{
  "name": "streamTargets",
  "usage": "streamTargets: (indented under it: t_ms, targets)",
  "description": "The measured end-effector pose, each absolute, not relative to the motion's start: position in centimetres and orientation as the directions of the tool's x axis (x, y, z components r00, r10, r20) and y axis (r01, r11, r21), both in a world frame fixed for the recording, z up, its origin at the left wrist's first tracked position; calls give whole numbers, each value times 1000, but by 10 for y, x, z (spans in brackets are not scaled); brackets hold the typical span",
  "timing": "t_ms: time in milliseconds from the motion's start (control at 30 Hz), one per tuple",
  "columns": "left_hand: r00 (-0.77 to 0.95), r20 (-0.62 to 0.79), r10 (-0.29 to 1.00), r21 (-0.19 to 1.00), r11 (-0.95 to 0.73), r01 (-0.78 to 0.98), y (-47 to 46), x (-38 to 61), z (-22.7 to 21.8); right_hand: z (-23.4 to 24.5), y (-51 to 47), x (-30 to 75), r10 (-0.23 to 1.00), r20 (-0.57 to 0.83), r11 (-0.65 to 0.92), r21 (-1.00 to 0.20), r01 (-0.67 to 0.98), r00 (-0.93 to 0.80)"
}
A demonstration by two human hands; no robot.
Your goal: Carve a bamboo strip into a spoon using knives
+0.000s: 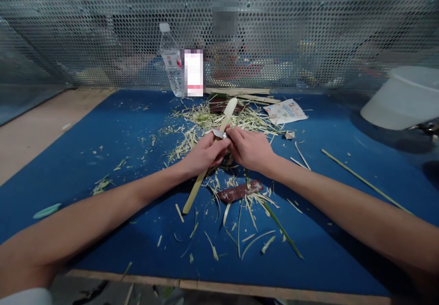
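Note:
My left hand (206,152) is closed around a pale bamboo strip (195,193), which slants away from me with its broader, whittled end (231,107) pointing to the back. My right hand (252,147) is closed on a small metal blade (218,133) lying across the strip; its handle is hidden by the fingers. The two hands touch at the blade, the left thumb close against it. Beneath and behind them spreads a heap of shavings (192,133). Nearer to me lies a dark red flat piece (240,191) dusted with white.
A water bottle (170,62) and a lit phone (194,72) lean against the perforated metal screen (120,35). Bamboo strips (240,91) and a printed packet (286,111) lie at the back. A white bucket (401,97) stands right; a thin stick (363,179) lies before it on the blue mat (113,222).

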State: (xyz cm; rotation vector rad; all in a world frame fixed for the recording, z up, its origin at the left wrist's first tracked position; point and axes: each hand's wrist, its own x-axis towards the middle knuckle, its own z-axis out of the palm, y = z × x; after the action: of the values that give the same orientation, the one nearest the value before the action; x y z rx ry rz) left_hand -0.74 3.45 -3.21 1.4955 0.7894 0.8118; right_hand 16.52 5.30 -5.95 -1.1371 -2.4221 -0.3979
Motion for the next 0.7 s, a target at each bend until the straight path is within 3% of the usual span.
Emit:
streamTargets:
  t_ms: [700]
  targets:
    - [515,9,857,1000,-16,9,34,-7,-35,-60,54,165,662,483,642,28,766,-573]
